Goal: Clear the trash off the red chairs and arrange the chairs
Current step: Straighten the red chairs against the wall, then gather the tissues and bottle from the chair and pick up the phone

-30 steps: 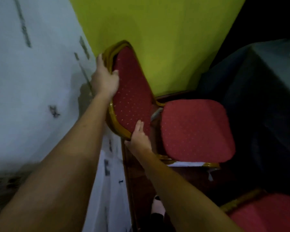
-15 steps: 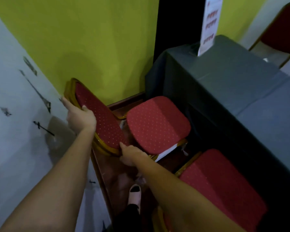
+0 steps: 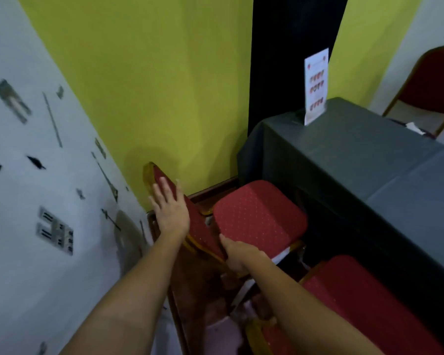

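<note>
Looking down into the corner, I had my left hand [image 3: 168,211] laid open over the backrest [image 3: 204,233] of the red chair [image 3: 259,216], fingers straight and spread, gripping nothing. My right hand [image 3: 237,254] sat at the backrest's lower gold rim, thumb stretched along it; whether the other fingers curled round the frame I could not tell. The chair stood hemmed between the white wall [image 3: 49,188] and the dark-draped table [image 3: 369,160], its seat just beside the cloth. A second red chair [image 3: 356,303] crowded in beneath my right forearm. A printed card [image 3: 315,85] stood upright on the table.
</note>
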